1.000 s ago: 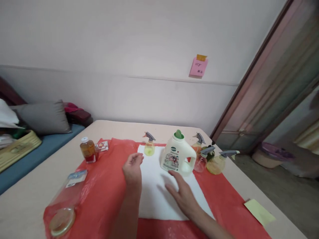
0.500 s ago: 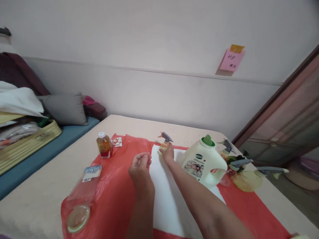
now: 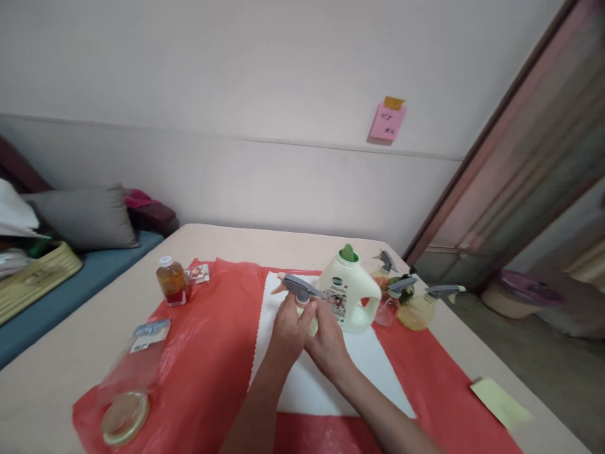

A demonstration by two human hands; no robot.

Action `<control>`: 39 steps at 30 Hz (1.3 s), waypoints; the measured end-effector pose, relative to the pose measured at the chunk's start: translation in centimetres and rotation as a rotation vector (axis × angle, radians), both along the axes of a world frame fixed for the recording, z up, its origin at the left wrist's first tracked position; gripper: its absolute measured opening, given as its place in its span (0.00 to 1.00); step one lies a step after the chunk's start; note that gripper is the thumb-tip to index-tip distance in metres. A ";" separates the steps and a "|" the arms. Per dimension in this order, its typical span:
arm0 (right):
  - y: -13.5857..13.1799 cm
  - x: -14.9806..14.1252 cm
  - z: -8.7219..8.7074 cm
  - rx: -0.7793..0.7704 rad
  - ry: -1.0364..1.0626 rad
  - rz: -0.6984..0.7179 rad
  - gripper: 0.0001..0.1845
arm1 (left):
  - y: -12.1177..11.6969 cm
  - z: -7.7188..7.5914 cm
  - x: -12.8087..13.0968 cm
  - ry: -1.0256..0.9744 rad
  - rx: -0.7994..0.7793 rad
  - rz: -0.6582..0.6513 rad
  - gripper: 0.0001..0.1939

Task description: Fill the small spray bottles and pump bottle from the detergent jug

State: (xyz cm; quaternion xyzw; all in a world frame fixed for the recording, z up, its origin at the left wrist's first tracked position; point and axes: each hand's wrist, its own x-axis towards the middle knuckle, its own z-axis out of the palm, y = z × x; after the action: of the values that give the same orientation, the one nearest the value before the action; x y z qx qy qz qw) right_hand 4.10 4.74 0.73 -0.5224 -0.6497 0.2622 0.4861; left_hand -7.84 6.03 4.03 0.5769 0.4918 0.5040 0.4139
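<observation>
Both of my hands are closed around a small spray bottle (image 3: 302,289) with a grey trigger head, held upright above the white cloth (image 3: 340,384). My left hand (image 3: 288,328) grips it from the left, just below the head. From the right, my right hand (image 3: 328,340) wraps the body, so most of the bottle is hidden by fingers. Just behind my right hand stands a pale green detergent jug (image 3: 350,290) with a green piece in its open mouth.
Several spray bottles, one yellowish (image 3: 418,309), stand right of the jug. On the left are an amber bottle (image 3: 171,282), a clear package (image 3: 137,359) and a round lid (image 3: 125,417) on red plastic sheeting (image 3: 208,353). A yellow paper (image 3: 501,402) lies near the right edge.
My right hand reached forward, took hold of the small spray bottle at the back of the cloth and brought it nearer. My left hand has moved right and closed on it too.
</observation>
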 end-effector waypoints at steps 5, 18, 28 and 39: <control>-2.8 3.6 -0.3 -0.342 0.720 0.164 0.34 | -1.1 0.5 0.7 -0.373 -0.071 -0.101 0.16; -4.8 3.7 -2.0 -0.885 1.223 0.582 0.40 | -1.1 -0.4 1.8 -0.612 -0.311 -0.240 0.16; -5.6 2.5 -2.4 -0.241 0.733 0.094 0.40 | -0.5 -0.3 1.9 -0.770 -0.255 0.053 0.14; -4.3 5.3 -2.8 -0.522 1.230 0.047 0.27 | 2.3 0.2 -5.7 -1.012 -0.132 0.388 0.20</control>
State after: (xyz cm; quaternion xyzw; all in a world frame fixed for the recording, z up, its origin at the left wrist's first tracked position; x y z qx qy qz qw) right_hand 9.40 0.40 -2.03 -0.3640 -0.1805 0.6715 0.6196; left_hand -13.56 8.32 4.18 0.1335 0.3592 0.7539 0.5337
